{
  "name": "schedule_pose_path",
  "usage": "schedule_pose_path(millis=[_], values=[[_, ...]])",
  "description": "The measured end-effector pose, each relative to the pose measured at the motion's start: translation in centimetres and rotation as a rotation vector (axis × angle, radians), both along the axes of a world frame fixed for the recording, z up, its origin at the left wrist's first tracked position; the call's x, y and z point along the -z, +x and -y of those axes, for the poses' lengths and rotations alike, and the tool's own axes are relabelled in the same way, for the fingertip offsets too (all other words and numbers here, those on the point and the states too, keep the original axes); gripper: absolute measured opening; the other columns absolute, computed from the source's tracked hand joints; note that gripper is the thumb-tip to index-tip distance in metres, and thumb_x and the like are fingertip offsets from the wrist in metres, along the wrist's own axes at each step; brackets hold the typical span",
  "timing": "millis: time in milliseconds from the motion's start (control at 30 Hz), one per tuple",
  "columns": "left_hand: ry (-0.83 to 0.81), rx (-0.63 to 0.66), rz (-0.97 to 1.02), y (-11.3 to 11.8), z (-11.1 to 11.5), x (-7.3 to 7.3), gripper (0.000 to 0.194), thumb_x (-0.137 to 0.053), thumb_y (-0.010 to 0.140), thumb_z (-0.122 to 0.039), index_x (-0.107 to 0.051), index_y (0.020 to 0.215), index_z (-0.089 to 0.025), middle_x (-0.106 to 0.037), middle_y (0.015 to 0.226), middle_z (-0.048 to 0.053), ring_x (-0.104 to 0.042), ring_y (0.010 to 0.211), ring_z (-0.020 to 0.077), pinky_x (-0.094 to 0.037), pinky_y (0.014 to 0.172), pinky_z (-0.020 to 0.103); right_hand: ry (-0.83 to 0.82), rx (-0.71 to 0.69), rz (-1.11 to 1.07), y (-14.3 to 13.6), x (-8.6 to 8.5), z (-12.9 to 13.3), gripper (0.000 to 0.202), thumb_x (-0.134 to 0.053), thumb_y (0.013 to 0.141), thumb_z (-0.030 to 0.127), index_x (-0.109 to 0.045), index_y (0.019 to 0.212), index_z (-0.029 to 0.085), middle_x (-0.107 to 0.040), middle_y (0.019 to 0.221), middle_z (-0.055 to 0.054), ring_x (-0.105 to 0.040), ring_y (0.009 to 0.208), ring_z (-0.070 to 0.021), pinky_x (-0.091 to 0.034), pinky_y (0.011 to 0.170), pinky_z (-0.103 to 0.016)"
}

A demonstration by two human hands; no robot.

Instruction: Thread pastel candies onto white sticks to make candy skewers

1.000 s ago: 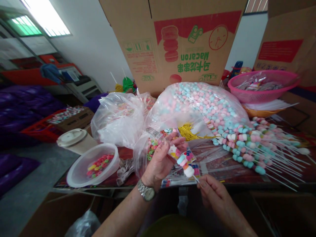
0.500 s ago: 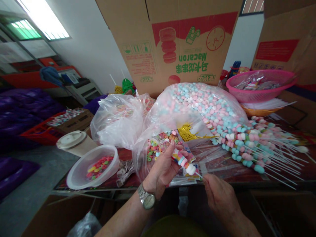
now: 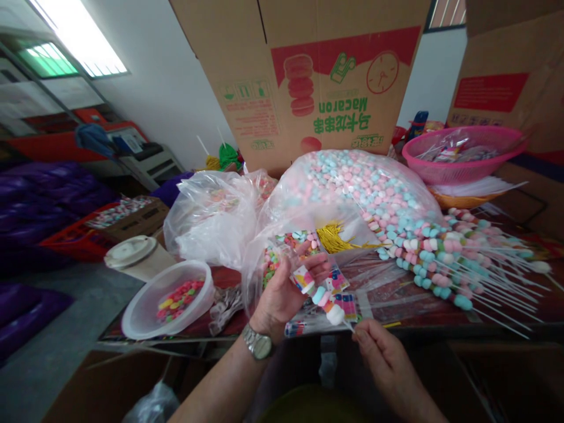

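My right hand (image 3: 383, 352) pinches the white stick of a marshmallow skewer (image 3: 325, 299) between thumb and fingers. The skewer slants up to the left, with white, pink and blue pieces and a printed wrapper piece (image 3: 304, 278) at its far end. My left hand (image 3: 282, 288) lies palm up beside that end, its fingers stretched and apart. A short yellow strip (image 3: 392, 324) shows beside my right hand; whether it is held is unclear. Printed packets (image 3: 346, 306) lie on the table under the skewer. Gold twist ties (image 3: 333, 238) rest just beyond my left fingers.
A large clear bag of marshmallows (image 3: 352, 176) stands behind, with a pile of finished skewers (image 3: 445, 258) at right. On the left are a bowl of ring candies (image 3: 143, 305), a lidded tub (image 3: 136, 255) and another plastic bag (image 3: 211, 217). A pink basket (image 3: 462, 170) sits back right.
The skewer and my right hand have moved slightly left and toward me. My left fingers have opened out from around the wrapped end. More of the printed packets and the yellow strip now show.
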State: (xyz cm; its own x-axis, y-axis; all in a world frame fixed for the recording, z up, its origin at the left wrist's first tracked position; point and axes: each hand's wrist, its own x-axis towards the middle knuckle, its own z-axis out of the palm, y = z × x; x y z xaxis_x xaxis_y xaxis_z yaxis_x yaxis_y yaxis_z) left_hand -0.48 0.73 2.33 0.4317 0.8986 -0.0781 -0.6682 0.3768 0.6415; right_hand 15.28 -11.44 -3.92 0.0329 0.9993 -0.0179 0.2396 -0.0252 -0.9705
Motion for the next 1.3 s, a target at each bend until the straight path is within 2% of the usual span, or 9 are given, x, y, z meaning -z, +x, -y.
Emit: schedule_pose_path(millis=[200, 367, 600, 733, 867, 967, 1133, 1200, 1300], values=[[0.002, -0.058, -0.019, 0.7, -0.2, 0.3, 0.05, -0.068, 0.073, -0.051, -0.059, 0.108, -0.016, -0.07, 0.072, 0.005, -0.067, 0.082, 0.0245, -0.05, 0.081, 0.042, -0.027, -0.008, -0.112, -0.6, -0.3, -0.4, 0.036, -0.038, 0.092, 0.048, -0.049, 0.071, 0.02, -0.041, 0.059, 0.004, -0.036, 0.052, -0.0106, -0.028, 0.046, -0.021], [0.009, -0.1, -0.086, 1.8, 0.6, 0.1, 0.042, -0.071, 0.072, -0.046, -0.06, 0.101, -0.018, -0.068, 0.069, 0.003, -0.067, 0.077, 0.023, -0.052, 0.072, 0.035, 0.148, 0.094, 0.097, -1.0, -0.9, -0.6, 0.032, -0.036, 0.094, 0.039, -0.051, 0.072, 0.02, -0.05, 0.058, 0.002, -0.047, 0.054, -0.0128, -0.036, 0.05, -0.021], [-0.049, -0.066, -0.105, 2.9, 1.7, 0.6, 0.034, -0.071, 0.071, -0.047, -0.06, 0.079, -0.016, -0.065, 0.061, 0.002, -0.067, 0.072, 0.0219, -0.051, 0.071, 0.034, 0.378, 0.179, 0.325, -2.9, 0.1, -1.1, 0.03, -0.034, 0.093, 0.031, -0.056, 0.076, 0.02, -0.061, 0.06, -0.004, -0.057, 0.053, -0.0162, -0.04, 0.052, -0.025], [-0.116, 0.079, -0.16, 2.9, 2.9, 1.6, 0.04, -0.065, 0.072, -0.056, -0.06, 0.073, -0.016, -0.066, 0.061, 0.004, -0.067, 0.073, 0.0228, -0.05, 0.07, 0.033, 0.198, 0.172, 0.02, -2.9, -0.3, -1.6, 0.036, -0.038, 0.092, 0.044, -0.055, 0.071, 0.02, -0.056, 0.059, -0.001, -0.05, 0.051, -0.0135, -0.04, 0.05, -0.023], [-0.058, 0.266, -0.211, 2.1, 3.0, 2.0, 0.039, -0.071, 0.07, -0.05, -0.064, 0.083, -0.014, -0.069, 0.08, 0.008, -0.066, 0.083, 0.0228, -0.048, 0.077, 0.033, -0.067, 0.138, -0.351, -2.0, -0.5, -1.9, 0.04, -0.044, 0.086, 0.056, -0.049, 0.068, 0.021, -0.034, 0.049, 0.008, -0.031, 0.042, -0.0087, -0.029, 0.04, -0.02], [-0.058, 0.124, -0.14, 1.8, 1.9, 1.2, 0.041, -0.076, 0.067, -0.042, -0.064, 0.095, -0.015, -0.069, 0.086, 0.007, -0.066, 0.082, 0.0209, -0.049, 0.08, 0.034, -0.129, 0.065, -0.397, -1.6, -0.6, -1.7, 0.038, -0.046, 0.086, 0.055, -0.048, 0.069, 0.02, -0.029, 0.052, 0.009, -0.026, 0.044, -0.008, -0.025, 0.04, -0.019], [-0.134, -0.084, -0.109, 2.4, 0.1, -0.9, 0.019, -0.071, 0.074, -0.028, -0.06, 0.083, -0.016, -0.056, 0.052, -0.005, -0.055, 0.046, 0.0095, -0.047, 0.053, 0.022, 0.027, -0.031, -0.129, -1.9, -1.3, -0.9, 0.029, -0.042, 0.091, 0.041, -0.056, 0.079, 0.019, -0.051, 0.066, 0.002, -0.048, 0.062, -0.0123, -0.039, 0.057, -0.021], [-0.169, -0.134, -0.119, 2.9, 0.2, -1.0, 0.017, -0.071, 0.075, -0.026, -0.058, 0.073, -0.016, -0.055, 0.049, -0.005, -0.052, 0.044, 0.0079, -0.044, 0.05, 0.02, 0.064, -0.059, -0.017, -2.0, -1.5, -0.6, 0.03, -0.04, 0.092, 0.039, -0.057, 0.08, 0.018, -0.055, 0.067, 0.0, -0.051, 0.063, -0.0136, -0.039, 0.059, -0.022], [-0.171, -0.121, -0.12, 3.8, 1.7, 0.0, 0.026, -0.072, 0.073, -0.032, -0.054, 0.062, -0.015, -0.054, 0.046, -0.004, -0.05, 0.042, 0.0078, -0.045, 0.051, 0.021, 0.113, 0.015, 0.095, -2.3, -1.8, -0.8, 0.033, -0.037, 0.092, 0.038, -0.058, 0.076, 0.018, -0.057, 0.063, -0.002, -0.051, 0.057, -0.0146, -0.038, 0.054, -0.023]])
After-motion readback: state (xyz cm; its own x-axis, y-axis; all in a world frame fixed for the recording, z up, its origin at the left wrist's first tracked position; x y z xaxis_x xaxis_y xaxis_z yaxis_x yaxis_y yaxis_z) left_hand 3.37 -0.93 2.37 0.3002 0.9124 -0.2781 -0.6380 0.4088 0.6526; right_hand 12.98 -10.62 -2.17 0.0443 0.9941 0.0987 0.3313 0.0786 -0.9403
